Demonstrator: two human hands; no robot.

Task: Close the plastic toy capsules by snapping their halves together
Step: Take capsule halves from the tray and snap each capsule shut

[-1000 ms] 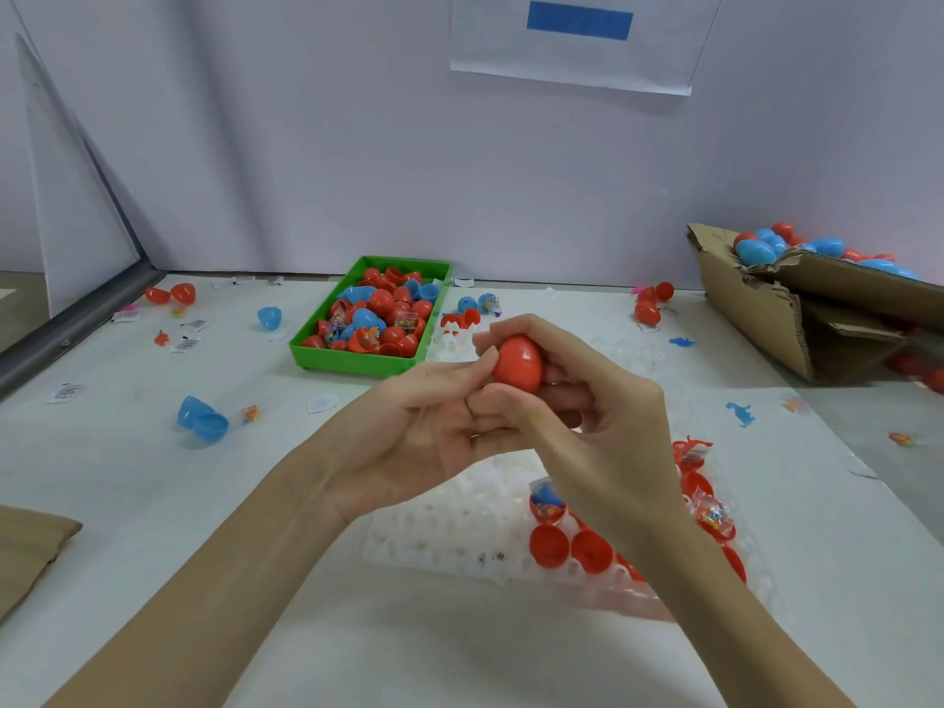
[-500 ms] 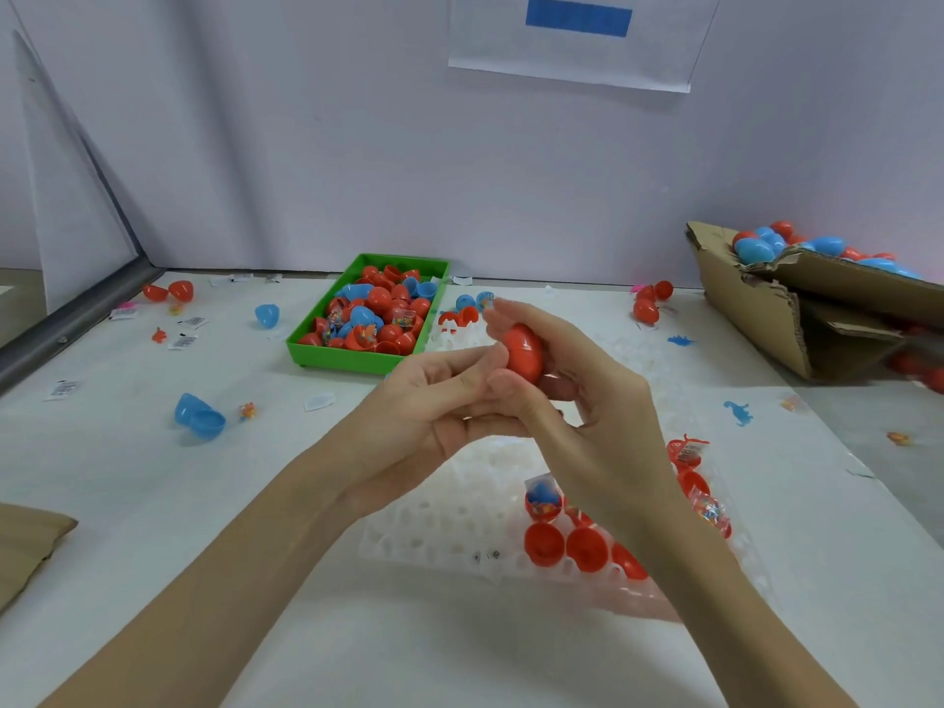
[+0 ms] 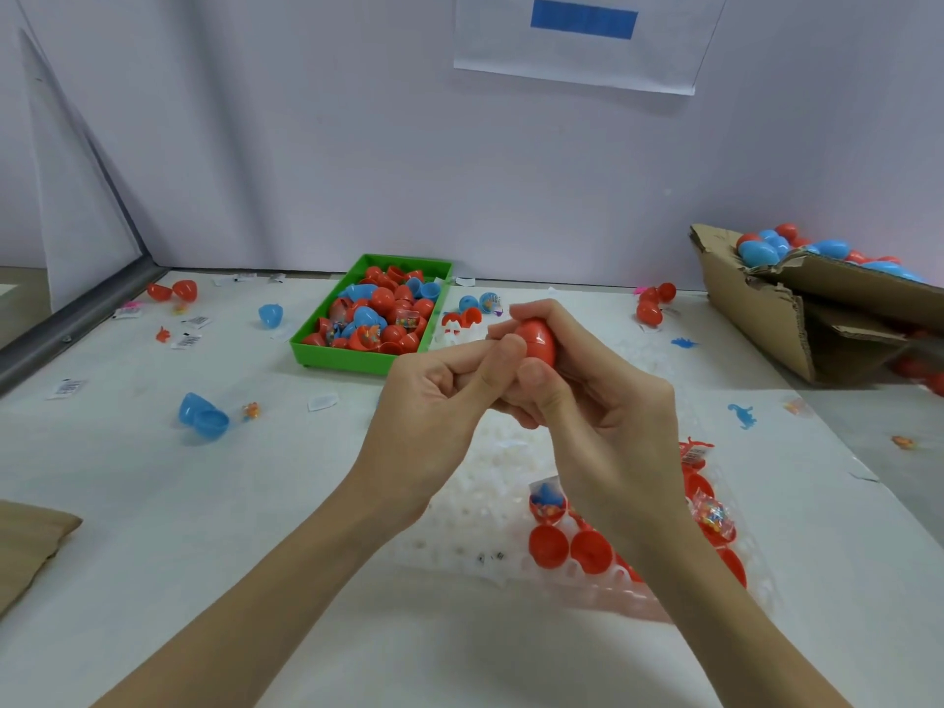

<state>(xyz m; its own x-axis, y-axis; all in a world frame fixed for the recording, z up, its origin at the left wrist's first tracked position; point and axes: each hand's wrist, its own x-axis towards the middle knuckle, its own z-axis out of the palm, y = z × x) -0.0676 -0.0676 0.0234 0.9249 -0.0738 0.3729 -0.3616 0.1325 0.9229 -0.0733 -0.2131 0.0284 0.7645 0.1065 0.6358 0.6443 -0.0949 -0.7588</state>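
My right grip (image 3: 603, 421) is curled round a red capsule (image 3: 536, 342), thumb against its near side and fingers wrapped over the far side, holding it above the bench (image 3: 255, 503) with its two halves together and the seam just visible. My left grip (image 3: 434, 411) is closed against it too, the thumb (image 3: 503, 360) pressing the capsule's left side while the other fingers fold in below, touching my right fingers.

Under my hands lies a white plastic holder tray (image 3: 485, 508) on the bench. Its near right corner holds open red capsule halves (image 3: 549, 544), one with a small packet (image 3: 547, 498) of bits sitting in it, and another packet (image 3: 712, 513) rests further right, partly hidden by my right wrist.

Beyond my hands stands a green tray (image 3: 368, 362) heaped with red and blue capsule pieces. Just right of it sit a few loose red and blue halves (image 3: 472, 311). To the left, an open blue capsule (image 3: 202, 416) lies on the bench, with another blue half (image 3: 270, 315) further back and red halves (image 3: 176, 290) near the far left edge. Small paper labels (image 3: 189, 339) are scattered there.

On the far right a torn cardboard box (image 3: 756, 309) holds red and blue capsules, with red capsules (image 3: 651, 304) between it and the green tray. Two tiny blue toy figures (image 3: 741, 415) lie on the bench on the right.
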